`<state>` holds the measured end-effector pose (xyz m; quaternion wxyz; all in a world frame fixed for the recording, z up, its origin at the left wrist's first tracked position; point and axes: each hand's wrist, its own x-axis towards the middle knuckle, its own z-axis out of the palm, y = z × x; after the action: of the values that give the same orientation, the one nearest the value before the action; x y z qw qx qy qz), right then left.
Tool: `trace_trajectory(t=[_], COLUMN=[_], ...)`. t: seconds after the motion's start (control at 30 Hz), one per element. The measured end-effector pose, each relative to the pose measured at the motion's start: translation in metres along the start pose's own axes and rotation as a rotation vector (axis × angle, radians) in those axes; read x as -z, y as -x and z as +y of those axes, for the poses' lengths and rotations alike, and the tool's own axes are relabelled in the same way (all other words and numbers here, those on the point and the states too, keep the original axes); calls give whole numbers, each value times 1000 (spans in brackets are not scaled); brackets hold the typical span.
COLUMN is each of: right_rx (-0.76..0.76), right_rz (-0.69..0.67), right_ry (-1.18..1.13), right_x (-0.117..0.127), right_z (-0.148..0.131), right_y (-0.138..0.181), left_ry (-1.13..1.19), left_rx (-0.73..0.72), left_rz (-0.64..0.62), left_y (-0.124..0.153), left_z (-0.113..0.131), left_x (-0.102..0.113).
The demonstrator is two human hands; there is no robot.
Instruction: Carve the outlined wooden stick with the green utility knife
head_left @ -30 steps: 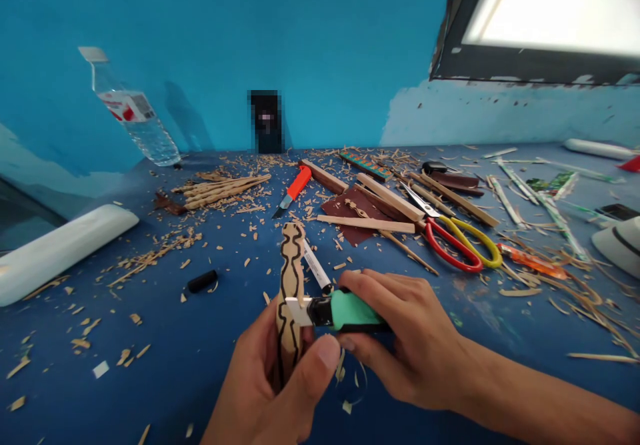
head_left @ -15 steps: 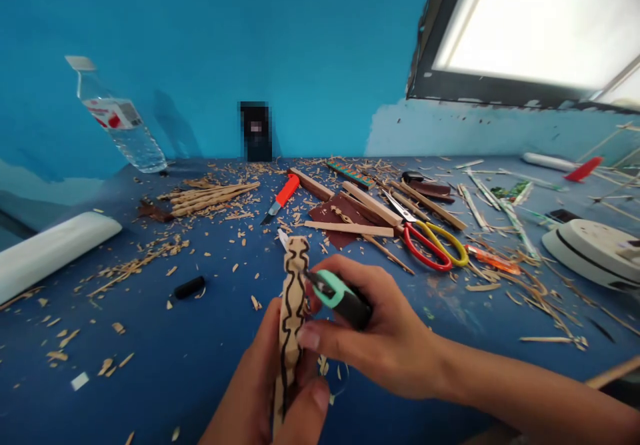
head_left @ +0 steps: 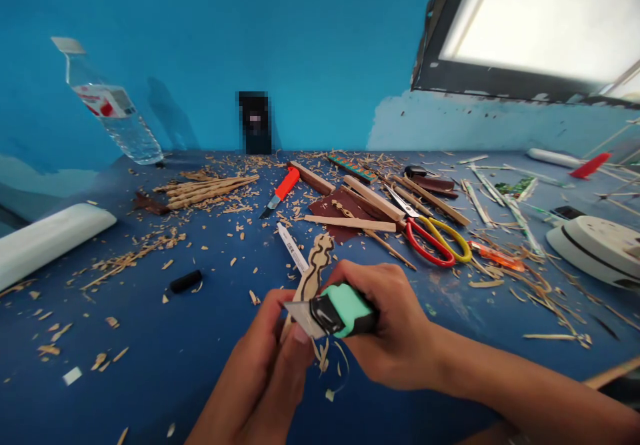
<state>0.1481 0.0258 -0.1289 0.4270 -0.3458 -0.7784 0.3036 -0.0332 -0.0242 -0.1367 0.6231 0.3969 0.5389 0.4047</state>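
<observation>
A strip of pale wood (head_left: 312,273), drawn with wavy dark lines and notched along its far end, is gripped in my left hand (head_left: 267,358), fingers wrapped round its near part. My right hand (head_left: 395,321) is closed on a green and black utility knife (head_left: 347,308). Its blade (head_left: 306,318) points left and lies across the wood close to my left fingertips; whether it touches the wood I cannot tell. Just beyond the strip lies a white marker pen (head_left: 291,246), and its black cap (head_left: 185,281) rests farther left.
Wood shavings litter the blue table (head_left: 210,351). Beyond my hands lie a red utility knife (head_left: 281,191), scissors (head_left: 431,239), wood sticks (head_left: 373,198) and brown sandpaper (head_left: 353,206). A water bottle (head_left: 117,121) stands at the back left, and a white device (head_left: 597,248) sits at right.
The wood strip has tilted to the right and dropped lower in my left hand. My right hand has turned, swinging the knife's blade to the left across the strip. The marker pen shows more.
</observation>
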Motion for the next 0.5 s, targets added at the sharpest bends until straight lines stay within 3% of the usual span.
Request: trace_trajectory(t=[0.1, 0.23, 0.4, 0.5], right_rx=[-22, -43, 29, 56], right_rz=[85, 153, 33, -61], right_ry=[1, 169, 502, 490], right_x=[9, 24, 19, 10], right_z=[6, 19, 28, 22], right_y=[-4, -12, -9, -1], left_ry=[147, 193, 294, 330], left_rx=[97, 12, 139, 169], left_rz=[23, 110, -27, -123], left_y=[-9, -17, -17, -13], left_z=[3, 16, 24, 15], left_x=[9, 14, 13, 19])
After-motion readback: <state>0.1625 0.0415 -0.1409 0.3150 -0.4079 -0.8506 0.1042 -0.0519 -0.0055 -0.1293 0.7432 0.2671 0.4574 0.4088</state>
